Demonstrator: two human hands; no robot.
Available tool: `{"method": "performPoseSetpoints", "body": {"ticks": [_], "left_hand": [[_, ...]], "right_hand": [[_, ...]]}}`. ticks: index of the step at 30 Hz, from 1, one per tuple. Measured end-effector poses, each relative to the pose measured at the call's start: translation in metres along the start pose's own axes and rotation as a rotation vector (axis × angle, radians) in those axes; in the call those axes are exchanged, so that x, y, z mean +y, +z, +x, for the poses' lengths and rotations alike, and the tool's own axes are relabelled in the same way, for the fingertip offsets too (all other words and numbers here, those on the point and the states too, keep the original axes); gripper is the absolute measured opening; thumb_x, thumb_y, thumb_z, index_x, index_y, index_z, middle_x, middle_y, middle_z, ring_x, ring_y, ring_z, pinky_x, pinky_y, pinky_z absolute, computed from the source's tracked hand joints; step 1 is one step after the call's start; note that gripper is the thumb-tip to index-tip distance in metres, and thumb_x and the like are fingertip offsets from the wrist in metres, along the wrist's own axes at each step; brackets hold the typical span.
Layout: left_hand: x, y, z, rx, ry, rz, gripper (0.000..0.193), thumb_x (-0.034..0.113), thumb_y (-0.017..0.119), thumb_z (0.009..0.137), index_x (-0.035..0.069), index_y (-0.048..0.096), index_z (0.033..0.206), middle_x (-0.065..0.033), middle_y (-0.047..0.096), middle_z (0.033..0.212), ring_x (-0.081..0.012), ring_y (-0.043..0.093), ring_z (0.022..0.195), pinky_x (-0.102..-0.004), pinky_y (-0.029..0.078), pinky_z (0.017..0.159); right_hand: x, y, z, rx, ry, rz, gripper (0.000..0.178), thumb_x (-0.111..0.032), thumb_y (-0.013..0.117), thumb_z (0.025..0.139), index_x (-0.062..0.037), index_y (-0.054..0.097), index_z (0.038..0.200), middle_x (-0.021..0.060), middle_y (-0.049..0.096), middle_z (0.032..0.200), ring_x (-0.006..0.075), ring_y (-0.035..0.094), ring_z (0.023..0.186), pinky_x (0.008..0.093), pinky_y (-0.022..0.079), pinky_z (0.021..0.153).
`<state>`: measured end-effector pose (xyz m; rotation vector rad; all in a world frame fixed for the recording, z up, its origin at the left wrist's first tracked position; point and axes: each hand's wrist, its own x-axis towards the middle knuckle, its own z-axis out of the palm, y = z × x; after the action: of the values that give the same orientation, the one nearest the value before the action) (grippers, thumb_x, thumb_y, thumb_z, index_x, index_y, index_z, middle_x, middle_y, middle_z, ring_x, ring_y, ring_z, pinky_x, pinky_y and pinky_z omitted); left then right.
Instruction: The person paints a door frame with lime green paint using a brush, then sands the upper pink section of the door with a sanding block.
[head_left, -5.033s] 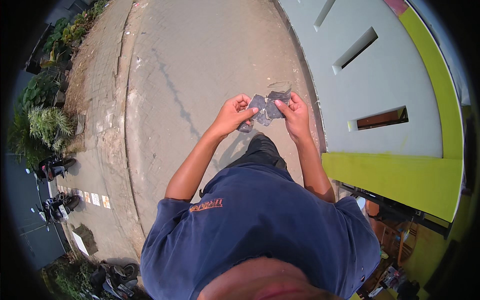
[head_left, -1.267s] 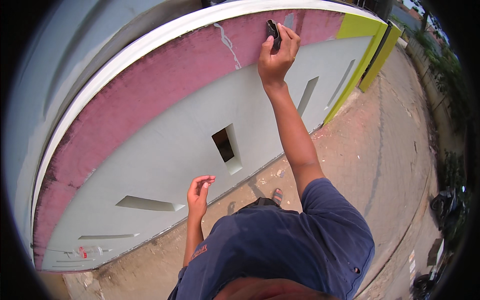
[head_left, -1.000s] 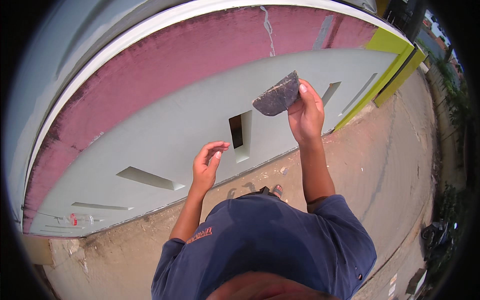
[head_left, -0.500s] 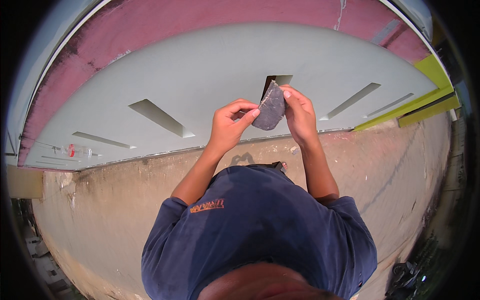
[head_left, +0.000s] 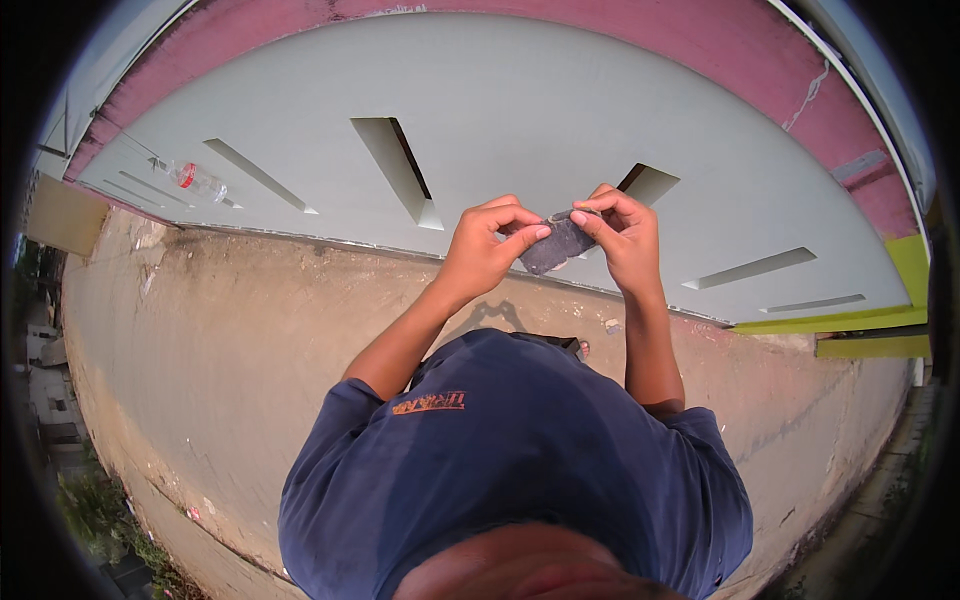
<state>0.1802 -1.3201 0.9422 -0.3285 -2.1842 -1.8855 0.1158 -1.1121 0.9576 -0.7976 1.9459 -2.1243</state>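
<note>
Sandpaper: a worn piece of dark-grey sandpaper (head_left: 556, 246), creased and seemingly folded, is held up between the two hands, in front of the lower part of the wall and above the pavement.
Left hand: the left hand (head_left: 482, 252) has the sheet's left side pinched, thumb laid over the near face, fingertips behind; no gap shows at the pinch.
Right hand: the right hand (head_left: 632, 242) nips the upper right edge between thumb and fingers, the tips closed down on it.
Weight and stiffness: likely very light and thin, stiff enough to stand out from the fingers, yet easily bent along its creases.
Surface: probably gritty on one face, so slipping seems unlikely; the pale, frayed-looking edge suggests paper that could tear at a fold.
Best hold: opposite edges or corners, thumb and fingertips flat to either side, with little pull across a crease.
Wall: pale grey wall (head_left: 520, 110) with recessed slots, a faded pink band (head_left: 690, 50) along its top and a yellow-green section (head_left: 905, 270) at the right.
Bottle: a clear plastic bottle (head_left: 205, 184) with a red label hangs or rests by the wall, far left; its support is unclear.
Underfoot: dusty pavement (head_left: 230, 370).
</note>
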Motion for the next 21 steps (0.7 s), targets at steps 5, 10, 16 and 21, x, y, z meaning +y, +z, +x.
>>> {"method": "performPoseSetpoints", "body": {"ticks": [5, 10, 16, 21], "left_hand": [[0.005, -0.014, -0.004, -0.065, 0.036, 0.207, 0.011, 0.007, 0.079, 0.087, -0.001, 0.077, 0.093, -0.0071, 0.068, 0.08, -0.0156, 0.063, 0.075, -0.0298, 0.05, 0.071], [0.012, -0.001, 0.01, -0.184, 0.105, 0.185, 0.011, 0.004, 0.079, 0.085, -0.001, 0.077, 0.095, -0.008, 0.07, 0.081, -0.0156, 0.065, 0.076, -0.0298, 0.05, 0.071], [0.019, 0.025, 0.04, -0.438, 0.12, 0.259, 0.012, -0.001, 0.076, 0.087, -0.002, 0.077, 0.099, -0.0093, 0.071, 0.083, -0.0179, 0.065, 0.072, -0.0297, 0.052, 0.069], [0.034, 0.063, 0.072, -0.535, 0.212, 0.36, 0.015, 0.001, 0.076, 0.087, -0.001, 0.076, 0.103, -0.0104, 0.071, 0.087, -0.0209, 0.066, 0.075, -0.0309, 0.053, 0.071]], "right_hand": [[0.005, 0.006, -0.011, -0.199, 0.193, 0.003, 0.03, -0.011, 0.077, 0.092, -0.0006, 0.073, 0.121, 0.0022, 0.071, 0.099, 0.0109, 0.065, 0.092, 0.0281, 0.053, 0.084], [0.008, -0.011, -0.022, -0.157, 0.266, 0.02, 0.029, -0.022, 0.072, 0.098, 0.0017, 0.072, 0.115, 0.0036, 0.074, 0.097, 0.0111, 0.066, 0.093, 0.0306, 0.052, 0.087], [0.008, -0.055, -0.047, -0.128, 0.249, 0.019, 0.031, -0.02, 0.071, 0.098, 0.0023, 0.072, 0.12, 0.0063, 0.076, 0.105, 0.014, 0.066, 0.102, 0.0317, 0.051, 0.094], [-0.021, -0.086, -0.064, -0.021, 0.177, -0.17, 0.04, -0.024, 0.066, 0.102, -0.0036, 0.066, 0.136, 0.0155, 0.073, 0.125, 0.0224, 0.066, 0.117, 0.0367, 0.049, 0.104]]}}
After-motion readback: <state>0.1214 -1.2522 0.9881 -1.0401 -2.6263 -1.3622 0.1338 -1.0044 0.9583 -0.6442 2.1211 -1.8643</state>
